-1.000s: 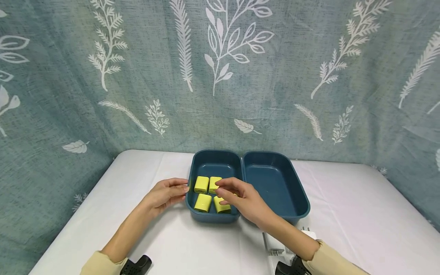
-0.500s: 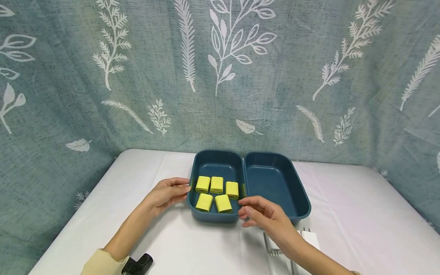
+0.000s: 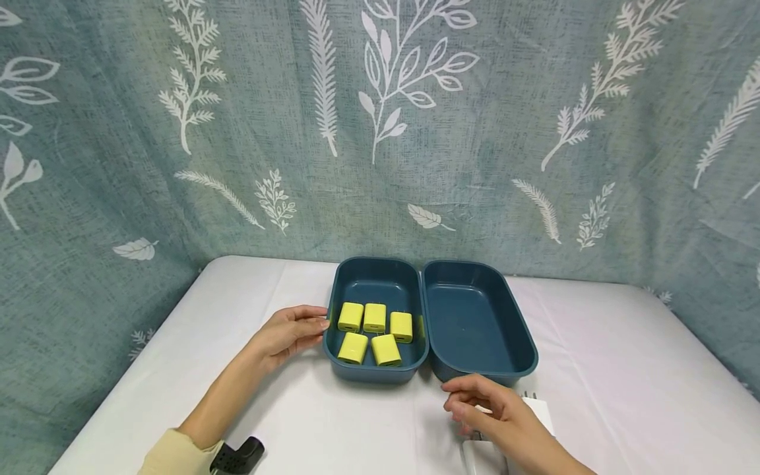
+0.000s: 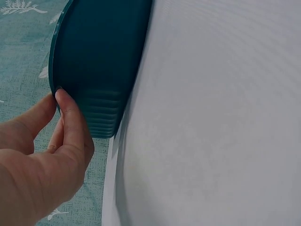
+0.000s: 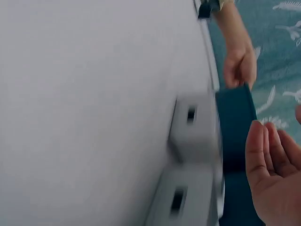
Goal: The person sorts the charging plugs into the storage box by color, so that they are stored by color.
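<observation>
My left hand (image 3: pixel 291 335) grips the left side of a dark blue bin (image 3: pixel 378 376). In the left wrist view, thumb and fingers pinch the rim of that bin (image 4: pixel 101 52). Several yellow charger plugs (image 3: pixel 386 351) lie in its front half, with thin prongs showing on some. My right hand (image 3: pixel 495 409) is over white charger plugs (image 3: pixel 483 456) on the near side of the bins, its fingers loosely bent and holding nothing. Two white plugs (image 5: pixel 195 125) with dark port slots show in the right wrist view, beside the fingers of that hand (image 5: pixel 275 176). The hand partly covers these plugs in the head view.
A second dark blue bin (image 3: pixel 469 316), with nothing in it, stands against the right side of the first. White cloth (image 3: pixel 356 429) covers the table. A green curtain with white leaf prints (image 3: pixel 332 198) hangs behind the table.
My right hand has left the yellow charger plugs in the left bin and moved right and nearer, over the white plugs. A fifth yellow plug came into view. The left hand stays at the rim.
</observation>
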`<state>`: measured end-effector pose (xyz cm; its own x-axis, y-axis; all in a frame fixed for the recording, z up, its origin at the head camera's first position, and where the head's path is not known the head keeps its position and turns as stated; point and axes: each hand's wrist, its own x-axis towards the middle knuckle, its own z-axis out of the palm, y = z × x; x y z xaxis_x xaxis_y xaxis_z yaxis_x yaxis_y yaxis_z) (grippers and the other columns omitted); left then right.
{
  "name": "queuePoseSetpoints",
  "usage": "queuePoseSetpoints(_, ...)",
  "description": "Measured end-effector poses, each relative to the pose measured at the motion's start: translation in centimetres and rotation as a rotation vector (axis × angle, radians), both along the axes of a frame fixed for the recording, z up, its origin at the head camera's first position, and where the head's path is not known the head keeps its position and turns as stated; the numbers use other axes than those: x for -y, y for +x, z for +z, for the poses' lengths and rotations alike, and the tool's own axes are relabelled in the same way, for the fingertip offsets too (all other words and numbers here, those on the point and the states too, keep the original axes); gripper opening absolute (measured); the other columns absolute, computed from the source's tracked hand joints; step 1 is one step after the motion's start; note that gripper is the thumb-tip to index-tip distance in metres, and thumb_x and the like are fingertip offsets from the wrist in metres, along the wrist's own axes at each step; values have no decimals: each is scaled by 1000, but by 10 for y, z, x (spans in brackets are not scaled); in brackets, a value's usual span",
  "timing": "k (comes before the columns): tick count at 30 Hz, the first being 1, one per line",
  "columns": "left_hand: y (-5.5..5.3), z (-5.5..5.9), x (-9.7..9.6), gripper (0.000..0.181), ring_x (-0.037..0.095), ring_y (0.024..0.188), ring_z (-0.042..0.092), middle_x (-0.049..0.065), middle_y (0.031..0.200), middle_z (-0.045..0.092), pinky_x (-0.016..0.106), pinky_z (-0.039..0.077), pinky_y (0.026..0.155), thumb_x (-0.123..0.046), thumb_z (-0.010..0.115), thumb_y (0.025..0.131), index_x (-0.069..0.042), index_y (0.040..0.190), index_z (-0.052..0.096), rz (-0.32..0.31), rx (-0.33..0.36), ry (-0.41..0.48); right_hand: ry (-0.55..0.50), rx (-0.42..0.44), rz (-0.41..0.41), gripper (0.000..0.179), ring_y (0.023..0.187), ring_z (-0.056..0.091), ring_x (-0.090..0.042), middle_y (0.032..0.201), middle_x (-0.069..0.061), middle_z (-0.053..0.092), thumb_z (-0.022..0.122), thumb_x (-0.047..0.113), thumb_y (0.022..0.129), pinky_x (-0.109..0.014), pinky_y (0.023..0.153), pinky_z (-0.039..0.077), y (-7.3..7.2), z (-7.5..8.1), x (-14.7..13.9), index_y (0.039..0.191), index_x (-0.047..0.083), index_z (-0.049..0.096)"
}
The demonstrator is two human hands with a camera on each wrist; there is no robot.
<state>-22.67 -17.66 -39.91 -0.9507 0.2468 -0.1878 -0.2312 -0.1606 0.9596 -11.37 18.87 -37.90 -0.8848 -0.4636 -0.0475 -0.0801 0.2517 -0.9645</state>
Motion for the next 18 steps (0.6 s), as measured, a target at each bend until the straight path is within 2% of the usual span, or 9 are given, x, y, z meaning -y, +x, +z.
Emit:
queuePoseSetpoints(3, 0, 1, 0, 39, 10, 78, 66, 5, 95, 66, 21, 56, 73, 2, 64, 93, 11, 129, 52, 3, 5, -5, 60, -25, 10, 36, 94, 62, -25, 117, -21, 59, 57, 20, 103, -35, 70, 58, 2, -1, -13, 130, -3, 56)
queuePoseSetpoints(9, 1, 1, 2, 41, 10, 78, 65, 5, 95, 66, 20, 56, 72, 2, 63, 94, 13, 131, 50, 0, -4, 1, 178, -27, -14, 34, 94, 61, -16, 115, -14, 62, 58, 22, 102, -31, 70, 56, 2, 0, -36, 129, 2, 59)
queuePoseSetpoints(18, 2, 0, 1, 41, 10, 78, 66, 7, 97, 66, 21, 57, 73, 1, 63, 94, 12, 131, 50, -9, -1, 3, 314, -163, 4, 37, 86, 58, -9, 108, -5, 65, 67, 24, 97, -26, 64, 54, 10, -8, -55, 129, 7, 59)
